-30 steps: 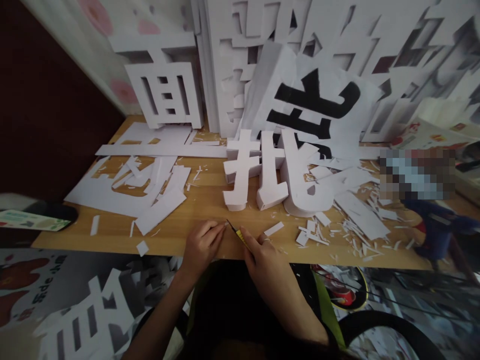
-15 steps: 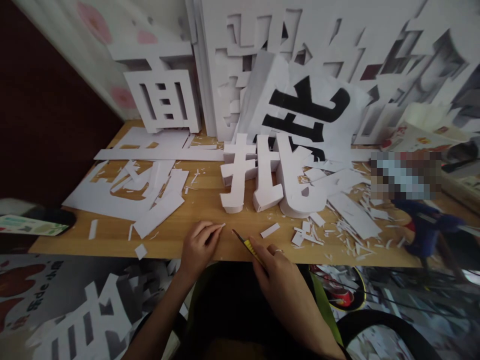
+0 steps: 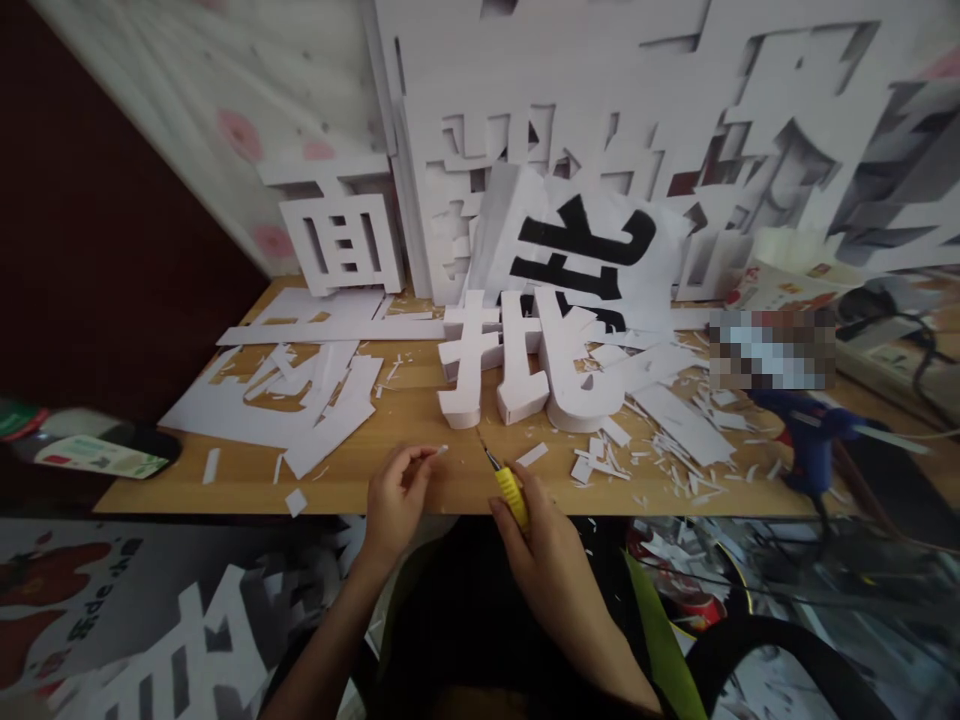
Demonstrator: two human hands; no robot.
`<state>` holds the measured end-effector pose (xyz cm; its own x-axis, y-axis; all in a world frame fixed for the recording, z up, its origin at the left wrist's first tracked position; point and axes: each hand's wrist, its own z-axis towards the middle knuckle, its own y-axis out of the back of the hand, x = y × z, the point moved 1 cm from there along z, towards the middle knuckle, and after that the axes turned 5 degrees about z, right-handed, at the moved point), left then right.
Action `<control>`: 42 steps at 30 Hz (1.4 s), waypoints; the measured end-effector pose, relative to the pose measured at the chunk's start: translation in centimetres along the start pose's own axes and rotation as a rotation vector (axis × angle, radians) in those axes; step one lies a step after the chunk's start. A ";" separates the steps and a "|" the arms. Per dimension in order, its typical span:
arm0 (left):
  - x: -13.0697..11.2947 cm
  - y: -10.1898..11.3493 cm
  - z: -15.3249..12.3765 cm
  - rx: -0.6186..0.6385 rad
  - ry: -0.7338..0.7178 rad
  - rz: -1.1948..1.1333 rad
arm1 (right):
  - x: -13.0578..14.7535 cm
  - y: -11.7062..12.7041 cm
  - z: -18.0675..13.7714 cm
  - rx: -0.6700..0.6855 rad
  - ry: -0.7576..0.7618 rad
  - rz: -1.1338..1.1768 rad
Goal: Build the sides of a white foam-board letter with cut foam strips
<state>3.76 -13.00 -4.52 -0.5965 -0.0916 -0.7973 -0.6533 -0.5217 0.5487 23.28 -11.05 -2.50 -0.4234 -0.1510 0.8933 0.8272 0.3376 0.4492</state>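
My left hand (image 3: 399, 490) is closed in a pinch over the table's front edge. Between its thumb and finger is a tiny white scrap (image 3: 442, 449), probably foam board or card. In my right hand (image 3: 546, 540) is a yellow-handled utility knife (image 3: 511, 496), its thin blade pointing up and away toward the table. Just beyond both hands stands a white three-dimensional character (image 3: 469, 365) made of separate upright pieces. Behind it leans a white sheet with a black printed character (image 3: 581, 245). A small white strip (image 3: 533, 455) lies right of the blade.
White offcuts (image 3: 330, 410) lie on the left; scraps (image 3: 600, 460) and slivers cover the right. A blue glue gun (image 3: 810, 440) stands at the right edge. A dark bottle (image 3: 97, 445) lies left. Cut-out boards (image 3: 585, 60) lean behind, beside another white character (image 3: 345, 240).
The view has tilted up and shifted a little. My right hand has turned, so the knife's yellow handle shows more and its blade points more upright. My left hand keeps its pinch.
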 end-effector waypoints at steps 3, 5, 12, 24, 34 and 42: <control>1.0 0.5 0.3 0.015 -0.103 0.215 | -0.8 -1.0 -0.4 -0.005 0.042 0.066; 1.5 0.7 0.2 0.020 -0.091 0.252 | -1.2 -1.3 -0.7 0.013 0.095 0.128; -0.8 2.0 2.1 0.047 0.078 -0.101 | -1.9 4.0 -0.1 -0.355 0.068 0.219; -7.6 -2.2 15.7 0.303 -0.281 -0.043 | -9.0 11.4 4.1 -0.939 -0.043 -0.016; -9.1 -6.9 19.9 0.302 -0.317 0.228 | -9.9 11.0 4.4 -0.920 -0.133 0.083; -7.8 -9.4 19.9 0.271 -0.391 0.560 | -10.6 10.9 4.5 -0.905 -0.191 0.018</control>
<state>5.26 9.47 1.56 -0.9643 0.0526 -0.2595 -0.2642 -0.2524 0.9309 35.16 -1.59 -7.12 -0.3953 0.0306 0.9181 0.7733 -0.5284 0.3505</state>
